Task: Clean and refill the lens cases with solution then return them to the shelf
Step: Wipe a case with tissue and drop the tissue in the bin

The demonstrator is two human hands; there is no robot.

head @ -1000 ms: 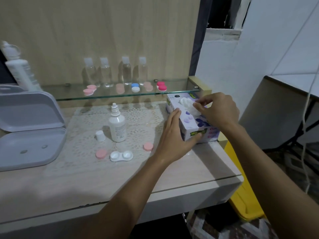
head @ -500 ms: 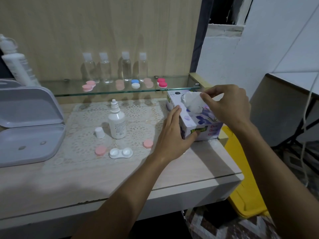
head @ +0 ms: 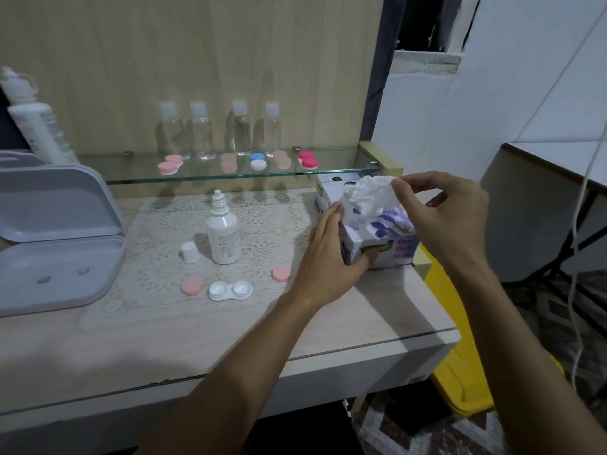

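Fingertips [head: 399,188] of the right hand [head: 446,218] pinch a white tissue [head: 369,195] that rises crumpled from the top of the tissue box [head: 384,238], which stands at the counter's [head: 230,330] right edge. The left hand [head: 325,257] holds the box, fingers straight along its left side and thumb against its front face. An open white lens case [head: 230,290] lies on the lace mat near the counter's middle, well left of both hands, with two pink caps [head: 192,286] flanking it. Behind it stands the uncapped solution bottle [head: 222,238], its white cap [head: 190,252] just beside. More lens cases [head: 258,160] sit on the glass shelf [head: 210,175] along the back edge.
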